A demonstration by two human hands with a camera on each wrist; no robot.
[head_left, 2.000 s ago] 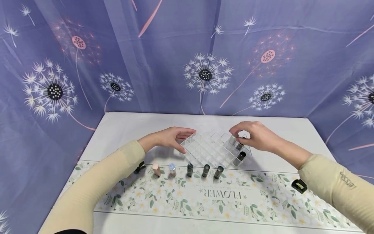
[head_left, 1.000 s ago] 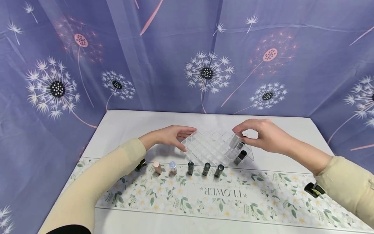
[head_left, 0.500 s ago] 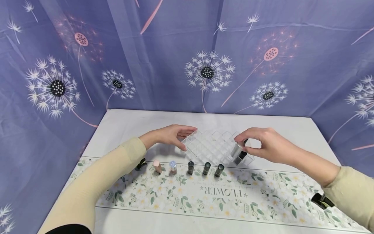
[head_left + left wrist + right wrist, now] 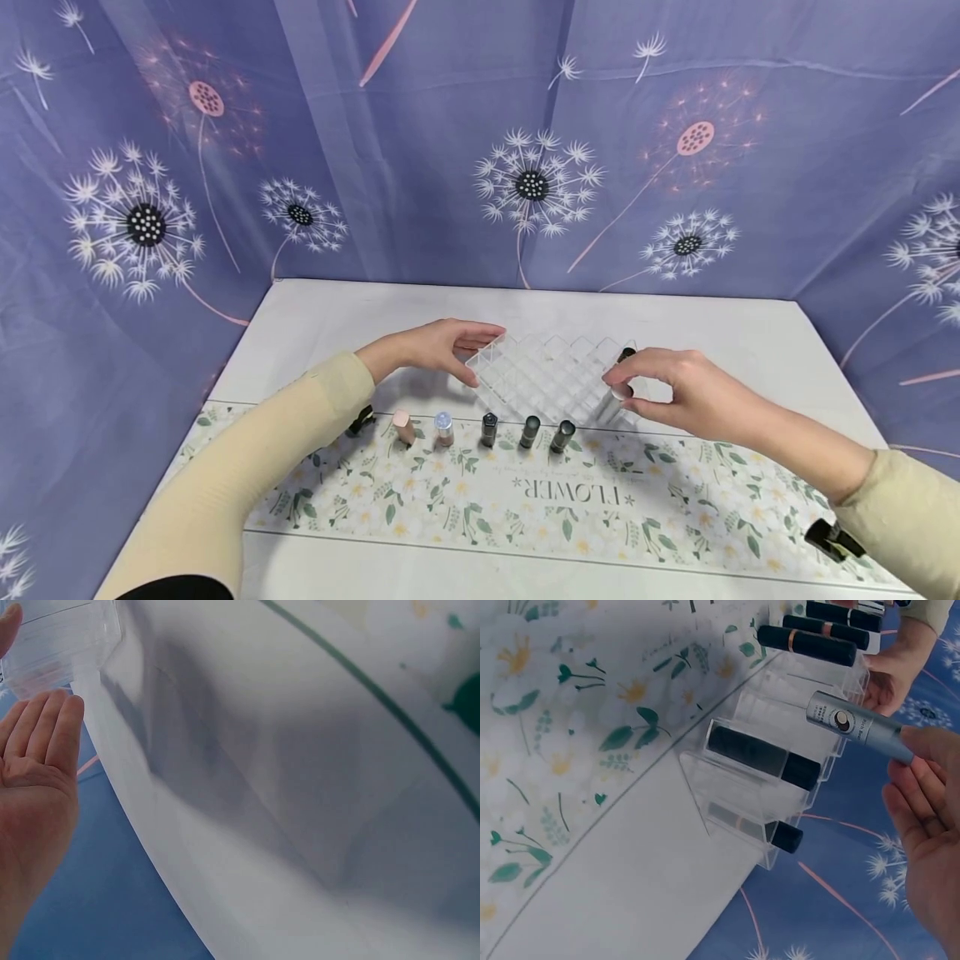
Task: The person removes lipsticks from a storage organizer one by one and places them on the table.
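My right hand (image 4: 686, 387) pinches a silver lip balm tube (image 4: 855, 724) with a coconut picture, fingertips and thumb at its end. The tube is over the right end of a clear acrylic lipstick organizer (image 4: 536, 375). Two black-capped lipsticks stand in that end; in the right wrist view, the nearer lipstick (image 4: 754, 754) and the farther one (image 4: 786, 837) show through the plastic. My left hand (image 4: 442, 346) is at the organizer's left end, its fingers nearly straight and its thumb apart, on either side of the corner.
In front of the organizer stands a row: a pink lipstick (image 4: 403, 427), a blue-topped clear tube (image 4: 443, 430) and several black lipsticks (image 4: 529, 432). They stand on a floral mat strip (image 4: 465, 500) across the white table (image 4: 360, 308). A purple dandelion curtain (image 4: 420, 167) hangs behind.
My right hand has moved toward the front right of the organizer, bringing the silver tube along from its back right part. My left hand stays at the left end.
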